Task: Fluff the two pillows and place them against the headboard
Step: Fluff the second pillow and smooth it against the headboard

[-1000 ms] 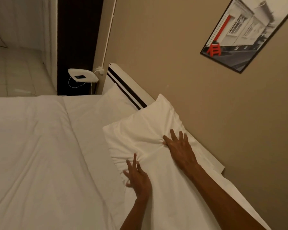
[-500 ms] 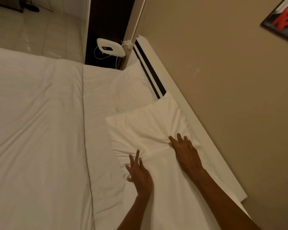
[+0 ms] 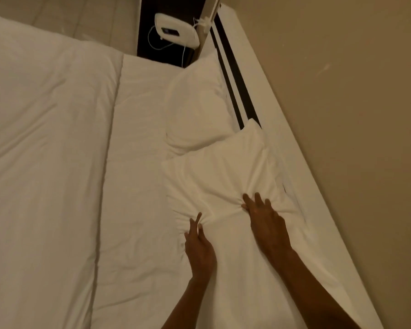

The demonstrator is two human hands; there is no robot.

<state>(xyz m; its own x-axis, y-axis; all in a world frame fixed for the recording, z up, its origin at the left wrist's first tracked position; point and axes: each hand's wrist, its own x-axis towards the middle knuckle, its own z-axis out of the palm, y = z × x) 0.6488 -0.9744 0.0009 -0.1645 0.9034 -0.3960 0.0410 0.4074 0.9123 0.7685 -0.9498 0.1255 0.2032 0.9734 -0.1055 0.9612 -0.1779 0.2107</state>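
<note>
The left hand (image 3: 201,250) lies on the near pillow (image 3: 223,176), palm down, with its fingers pressed into the white cloth; the cloth gathers in folds around the fingertips, so the hand pinches the pillow's cover. The right hand (image 3: 266,222) lies beside it, closer to the headboard (image 3: 259,74), fingers a little spread and also dug into the same cover, which wrinkles toward them. Both bare forearms come up from the lower edge of the view, the right one longer and more slanted.

There are two pillows, both white. The near pillow rests on the bed (image 3: 133,162) with its long side along the headboard and one corner touching the dark stripes of that board. The far pillow (image 3: 197,108) lies past it, toward the far corner of the bed, also along the headboard, and the near pillow overlaps its edge a little.

The bed carries a white sheet, and a white duvet (image 3: 45,138) covers its left part, with a straight folded edge running down the view. The headboard is white with two dark stripes and stands against a plain beige wall (image 3: 354,91). Past the far corner of the bed there is a small white shelf (image 3: 176,30) with a dark phone on it and thin white cables hanging, in front of a dark panel. A pale tiled floor (image 3: 81,17) shows at the top.
</note>
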